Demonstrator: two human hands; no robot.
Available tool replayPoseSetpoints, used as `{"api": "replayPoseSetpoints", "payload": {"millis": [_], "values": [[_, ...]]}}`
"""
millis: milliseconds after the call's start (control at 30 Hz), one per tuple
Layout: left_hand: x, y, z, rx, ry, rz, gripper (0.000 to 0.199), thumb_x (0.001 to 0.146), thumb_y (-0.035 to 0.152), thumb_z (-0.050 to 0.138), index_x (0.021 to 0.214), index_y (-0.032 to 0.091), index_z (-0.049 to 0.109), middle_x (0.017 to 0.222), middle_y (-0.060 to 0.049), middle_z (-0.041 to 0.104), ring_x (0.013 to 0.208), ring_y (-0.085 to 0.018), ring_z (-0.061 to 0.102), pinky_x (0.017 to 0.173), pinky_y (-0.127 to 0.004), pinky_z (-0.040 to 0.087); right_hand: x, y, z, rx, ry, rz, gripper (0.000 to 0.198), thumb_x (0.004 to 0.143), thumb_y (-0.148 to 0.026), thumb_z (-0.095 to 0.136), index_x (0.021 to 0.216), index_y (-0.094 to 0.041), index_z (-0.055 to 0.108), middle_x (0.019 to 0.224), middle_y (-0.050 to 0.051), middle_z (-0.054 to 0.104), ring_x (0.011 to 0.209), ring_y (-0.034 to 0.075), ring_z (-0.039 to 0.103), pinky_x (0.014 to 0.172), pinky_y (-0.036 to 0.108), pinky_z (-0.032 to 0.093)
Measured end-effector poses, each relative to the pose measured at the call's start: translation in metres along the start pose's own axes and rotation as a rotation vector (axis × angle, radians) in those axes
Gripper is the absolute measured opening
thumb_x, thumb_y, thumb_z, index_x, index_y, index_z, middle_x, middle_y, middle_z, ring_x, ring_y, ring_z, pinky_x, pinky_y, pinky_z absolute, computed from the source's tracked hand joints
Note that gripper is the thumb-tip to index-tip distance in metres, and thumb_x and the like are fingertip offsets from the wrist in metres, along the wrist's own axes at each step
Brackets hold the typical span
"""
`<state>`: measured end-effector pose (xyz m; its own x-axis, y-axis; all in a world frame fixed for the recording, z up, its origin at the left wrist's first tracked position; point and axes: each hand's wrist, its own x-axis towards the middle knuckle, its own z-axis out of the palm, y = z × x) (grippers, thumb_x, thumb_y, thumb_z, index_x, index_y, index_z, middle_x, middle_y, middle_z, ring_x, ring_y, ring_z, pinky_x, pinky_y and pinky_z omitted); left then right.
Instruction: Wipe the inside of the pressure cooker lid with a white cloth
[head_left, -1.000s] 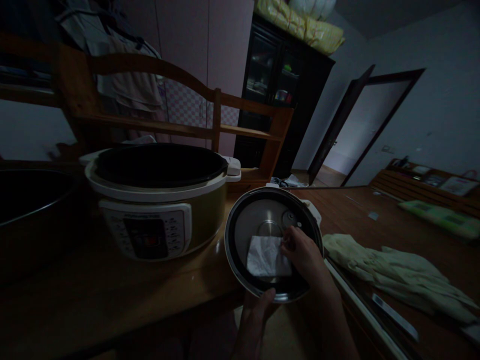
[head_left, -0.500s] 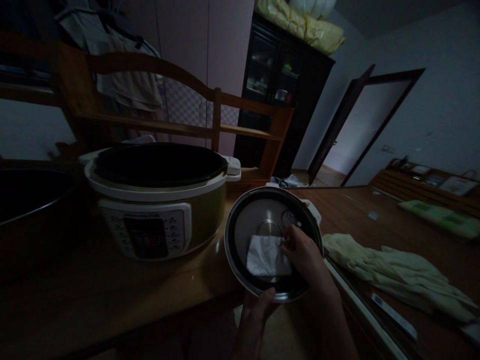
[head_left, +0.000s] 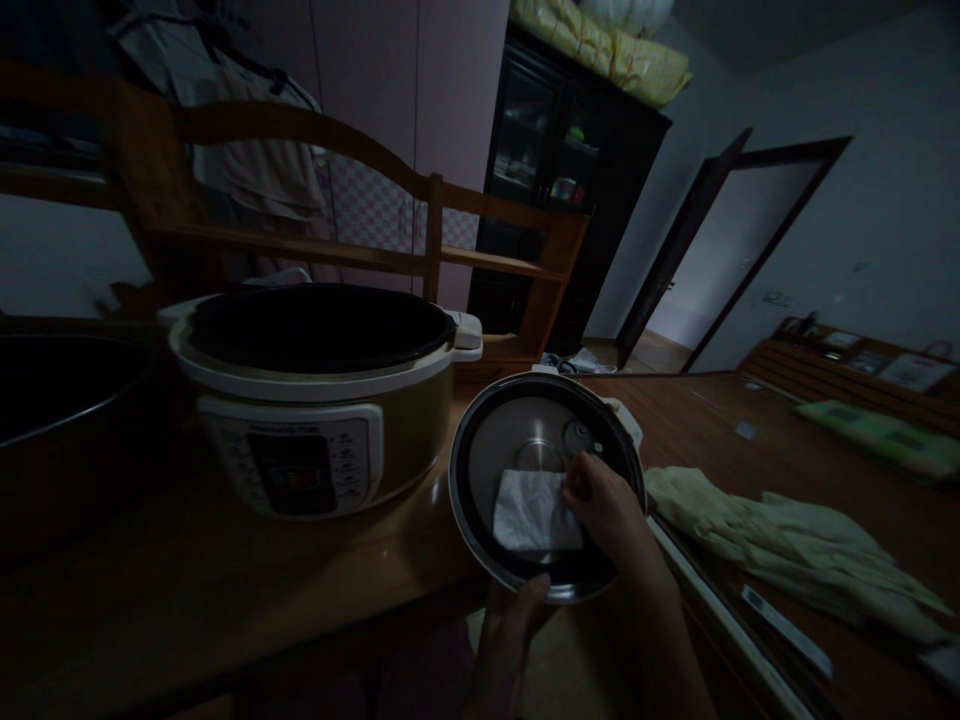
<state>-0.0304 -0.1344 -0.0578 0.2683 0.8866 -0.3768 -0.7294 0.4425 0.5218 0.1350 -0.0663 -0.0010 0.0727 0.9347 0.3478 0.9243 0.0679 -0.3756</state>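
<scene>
My left hand (head_left: 514, 620) grips the near rim of a round pressure cooker lid (head_left: 495, 430), thumb on the metal edge. The lid is tilted with its steel underside and dark seal ring facing me. Over that underside, my right hand (head_left: 604, 500) is closed, its fingers pinching the edge of a white tissue (head_left: 534, 512) that lies against the metal. Left of the lid stands the electric pressure cooker body (head_left: 412, 425), uncovered, its dark inside showing and its control panel facing me.
A dark pot (head_left: 67, 400) stands at the far left on the wooden desk (head_left: 360, 570). Pale green cloth (head_left: 787, 540) and a white remote-like strip (head_left: 787, 630) lie on a wooden surface at right. A wooden rack (head_left: 300, 245) rises behind the cooker.
Almost nothing differs. Both hands, the lid and the tissue keep the same places, with at most a tiny shift.
</scene>
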Motion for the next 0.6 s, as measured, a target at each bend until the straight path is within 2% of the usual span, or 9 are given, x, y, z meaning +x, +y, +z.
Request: {"api": "replayPoseSetpoints", "payload": {"millis": [167,367,600], "values": [[-0.0019,-0.0006,-0.0002,0.005,-0.017,0.009,0.066,0.068,0.028,0.081,0.131,0.022,0.063,0.129,-0.009,0.068,0.123,-0.031,0.062,0.110,-0.045,0.047,-0.0003,0.0008,0.0006,0.004,0.002,-0.003,0.009,0.077,-0.016,0.055,0.082,-0.023,0.051,0.080,-0.001,0.058,0.069,0.015,0.057,0.064,0.024,0.038],[-0.0032,0.0043,-0.0018,0.015,-0.030,-0.011,0.056,0.068,0.032,0.082,0.121,0.022,0.070,0.121,-0.010,0.072,0.119,-0.032,0.064,0.111,-0.046,0.046,-0.0001,0.0021,0.0017,-0.007,0.011,0.001,0.009,0.077,-0.016,0.055,0.080,-0.023,0.050,0.079,-0.001,0.058,0.070,0.016,0.057,0.063,0.024,0.037],[-0.0036,0.0024,-0.0041,0.066,0.008,0.001,0.048,0.063,0.034,0.084,0.108,0.020,0.075,0.116,-0.011,0.074,0.125,-0.034,0.060,0.114,-0.045,0.042,-0.0006,0.0017,0.0019,0.006,0.020,0.000,0.007,0.078,-0.018,0.055,0.080,-0.023,0.050,0.076,-0.002,0.059,0.067,0.015,0.057,0.062,0.024,0.037]]}}
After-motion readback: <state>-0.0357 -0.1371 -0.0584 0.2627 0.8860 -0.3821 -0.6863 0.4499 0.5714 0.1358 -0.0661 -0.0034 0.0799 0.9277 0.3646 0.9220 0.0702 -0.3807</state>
